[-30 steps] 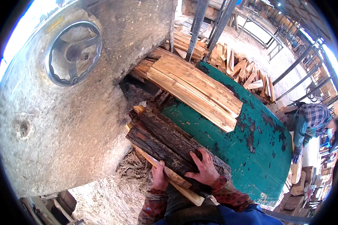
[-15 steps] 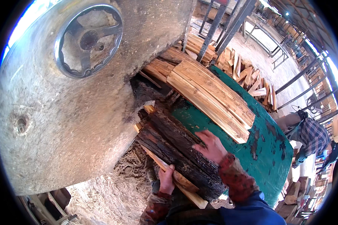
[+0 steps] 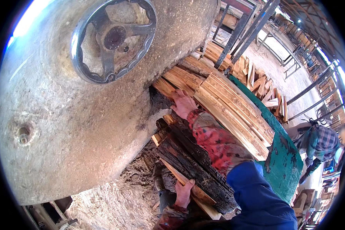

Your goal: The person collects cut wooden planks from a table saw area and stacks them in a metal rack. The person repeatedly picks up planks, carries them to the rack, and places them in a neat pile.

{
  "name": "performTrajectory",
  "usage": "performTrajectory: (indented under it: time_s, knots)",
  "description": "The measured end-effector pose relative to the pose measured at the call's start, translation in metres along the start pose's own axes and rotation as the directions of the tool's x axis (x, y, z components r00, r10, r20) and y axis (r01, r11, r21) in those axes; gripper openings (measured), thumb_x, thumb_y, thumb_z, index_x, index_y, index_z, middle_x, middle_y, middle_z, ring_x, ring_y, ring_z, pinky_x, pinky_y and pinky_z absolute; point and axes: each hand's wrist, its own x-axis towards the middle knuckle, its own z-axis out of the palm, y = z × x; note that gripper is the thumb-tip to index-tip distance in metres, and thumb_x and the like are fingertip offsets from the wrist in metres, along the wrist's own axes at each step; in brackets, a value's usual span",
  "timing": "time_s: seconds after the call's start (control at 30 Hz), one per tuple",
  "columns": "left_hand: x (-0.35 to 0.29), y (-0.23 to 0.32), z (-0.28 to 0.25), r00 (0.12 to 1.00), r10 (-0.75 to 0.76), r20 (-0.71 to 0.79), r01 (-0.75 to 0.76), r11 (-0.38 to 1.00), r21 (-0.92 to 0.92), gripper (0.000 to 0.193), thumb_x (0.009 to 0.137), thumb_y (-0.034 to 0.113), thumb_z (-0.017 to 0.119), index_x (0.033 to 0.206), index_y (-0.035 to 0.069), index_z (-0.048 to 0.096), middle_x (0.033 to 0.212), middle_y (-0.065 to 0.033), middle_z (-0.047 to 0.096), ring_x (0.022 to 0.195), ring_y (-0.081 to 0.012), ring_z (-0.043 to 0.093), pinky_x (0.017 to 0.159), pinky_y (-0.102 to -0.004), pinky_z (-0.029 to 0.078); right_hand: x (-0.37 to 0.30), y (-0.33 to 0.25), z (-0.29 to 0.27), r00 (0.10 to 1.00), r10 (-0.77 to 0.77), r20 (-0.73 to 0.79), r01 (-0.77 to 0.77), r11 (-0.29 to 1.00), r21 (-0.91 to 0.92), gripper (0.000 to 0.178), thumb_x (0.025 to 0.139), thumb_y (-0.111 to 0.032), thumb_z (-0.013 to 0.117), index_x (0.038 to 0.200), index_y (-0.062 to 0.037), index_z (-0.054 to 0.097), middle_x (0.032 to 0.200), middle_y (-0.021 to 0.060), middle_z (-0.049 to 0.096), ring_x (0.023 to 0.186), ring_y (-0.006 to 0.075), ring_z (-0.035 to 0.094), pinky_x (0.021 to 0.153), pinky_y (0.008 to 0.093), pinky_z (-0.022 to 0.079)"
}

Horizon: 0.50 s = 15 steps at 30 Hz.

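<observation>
We have a dark, bark-covered slab (image 3: 195, 165) lying on the green desk (image 3: 283, 168), with its long axis running from the near right, close to our body, up to the far left, where it meets the dusty grey machine housing (image 3: 65, 126). Our left hand (image 3: 184, 191) sits at the near end, its grip clenched around the slab's lower left edge, where a pale split strip (image 3: 188, 184) shows beneath the bark. Our right hand (image 3: 183, 103) is stretched well along the same axis to the far end, palm down with fingers spread on the wood right at the dark opening in the housing; we cannot tell whether that grip is closed on anything or only pressing. So the far end lies nearer the right hand, the near end nearer the left, and the slab lies between the two. Just right of the slab, touching or nearly so, a stack of pale sawn boards (image 3: 234, 111) runs parallel on the desk. A hand wheel (image 3: 113, 38) sits on the housing above. At the far right another person (image 3: 318, 145) bends over, well apart.
</observation>
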Motion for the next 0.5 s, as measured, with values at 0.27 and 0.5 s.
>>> performTrajectory:
  time_s: [0.27, 0.5]
  knots:
    - [-0.001, 0.011, 0.014, 1.000, -0.003, -0.005, 0.003, 1.000, -0.012, 0.034, 0.076, 0.015, 0.076, 0.098, 0.004, 0.053, 0.080, 0.0020, 0.053, 0.070, -0.0093, 0.052, 0.063, -0.0253, 0.045, 0.028, 0.018, 0.031, 0.997, 0.079, 0.015, -0.076, 0.987, -0.145, 0.047, 0.076, -0.010, 0.063, 0.121, -0.0097, 0.051, 0.122, 0.0137, 0.049, 0.111, 0.0363, 0.051, 0.087, 0.0478, 0.047]
    - [0.006, 0.005, 0.011, 0.998, 0.048, -0.028, -0.048, 0.999, 0.003, 0.035, 0.076, 0.017, 0.076, 0.099, 0.004, 0.053, 0.083, 0.0009, 0.054, 0.071, -0.0099, 0.052, 0.062, -0.0256, 0.045, -0.062, 0.064, 0.005, 0.998, -0.002, -0.057, 0.005, 0.999, 0.046, 0.048, 0.075, -0.004, 0.054, 0.122, -0.0077, 0.052, 0.112, 0.0168, 0.059, 0.100, 0.0330, 0.061, 0.084, 0.0441, 0.050]
